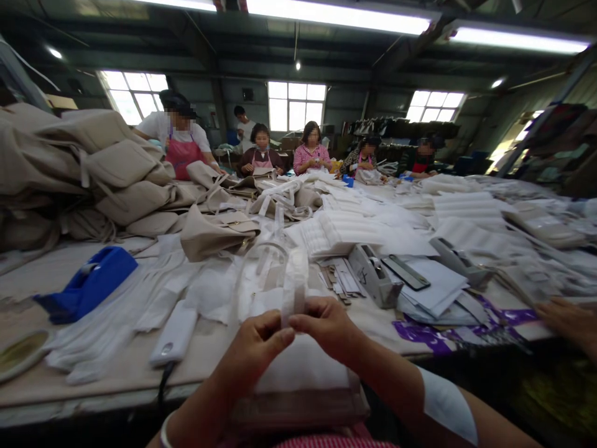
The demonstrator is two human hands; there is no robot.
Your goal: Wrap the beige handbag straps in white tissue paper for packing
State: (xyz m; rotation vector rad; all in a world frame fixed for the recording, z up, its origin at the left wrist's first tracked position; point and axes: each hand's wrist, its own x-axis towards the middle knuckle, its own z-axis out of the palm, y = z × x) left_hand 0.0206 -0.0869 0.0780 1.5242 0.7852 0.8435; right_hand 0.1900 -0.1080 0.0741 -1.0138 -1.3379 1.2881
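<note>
My left hand (261,342) and my right hand (331,326) meet in front of me, thumbs and fingers pinched on a white wrapping strip (295,280). The strip stands upright and looks soft and translucent. It appears to go around a handle of the bag below, though my fingers hide the exact join. A second curved handle (242,267), wrapped in pale film, arches beside it on the left. Underneath my hands, the beige handbag (298,407) rests at the table edge, with a white foam sheet (303,367) over its upper side.
A blue tape dispenser (91,280) and a white power bank (175,333) lie left. A grey tape dispenser (375,274) and a phone (405,272) are right. Beige handbags (125,162) pile up left. Another person's hand (569,320) is far right; several co-workers sit opposite.
</note>
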